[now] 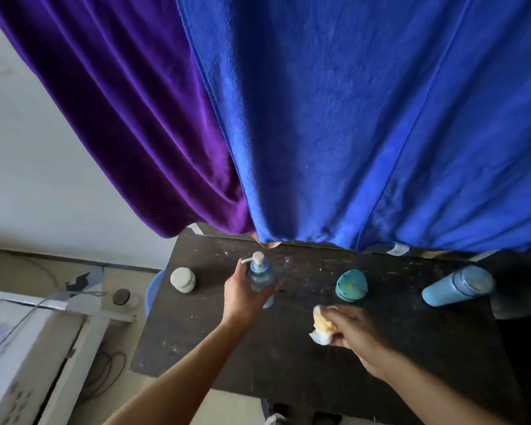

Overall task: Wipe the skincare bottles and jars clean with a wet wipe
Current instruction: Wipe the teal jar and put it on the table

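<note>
My left hand (242,291) grips a clear blue pump bottle (260,276) with a white pump head, upright on the dark table (288,348). My right hand (348,329) holds a crumpled wet wipe (321,326), stained yellowish, just above the table to the right of the bottle. A pale grey-green jar (183,280) stands left of the bottle. A teal jar (351,285) sits right of centre. A light blue cylindrical bottle (457,286) stands at the far right.
A purple cloth (129,118) and a blue cloth (365,118) hang down behind the table, reaching its back edge. A white box (19,363) and cables lie on the floor to the left. A blue bucket rim (154,289) shows beside the table.
</note>
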A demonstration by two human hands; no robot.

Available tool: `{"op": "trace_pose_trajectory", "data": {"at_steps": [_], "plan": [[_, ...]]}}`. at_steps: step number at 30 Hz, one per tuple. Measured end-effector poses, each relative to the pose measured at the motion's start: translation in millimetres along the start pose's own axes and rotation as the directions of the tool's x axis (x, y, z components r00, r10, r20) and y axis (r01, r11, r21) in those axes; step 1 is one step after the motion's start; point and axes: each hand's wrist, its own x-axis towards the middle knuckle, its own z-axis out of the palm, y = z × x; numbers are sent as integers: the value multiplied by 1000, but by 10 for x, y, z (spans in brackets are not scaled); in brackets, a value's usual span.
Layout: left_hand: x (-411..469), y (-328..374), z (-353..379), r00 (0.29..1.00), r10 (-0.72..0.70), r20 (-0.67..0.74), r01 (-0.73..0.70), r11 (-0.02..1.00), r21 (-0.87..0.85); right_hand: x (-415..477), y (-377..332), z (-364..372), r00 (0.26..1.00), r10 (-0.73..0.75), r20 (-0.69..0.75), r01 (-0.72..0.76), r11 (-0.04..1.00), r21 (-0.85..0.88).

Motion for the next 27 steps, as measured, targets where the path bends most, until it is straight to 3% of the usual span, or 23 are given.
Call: {"op": "trace_pose_trajectory", "data": {"at_steps": [3, 9, 21, 27], "plan": [[171, -124, 101, 998, 40, 57, -45, 995, 94, 23, 77, -8, 996, 15, -90, -14, 1000, 10], [395, -438, 280, 980, 99, 171, -122, 984, 127, 76, 249, 87, 976, 70, -207, -74, 997, -7], [507, -685, 331, 944, 165, 286, -223, 957, 185, -11, 388, 202, 945, 139, -297, -119, 989, 85], [103, -880, 367, 975, -23, 222, -37, 965, 261, -100, 417, -11, 911, 164, -377, -105, 979, 172]]}}
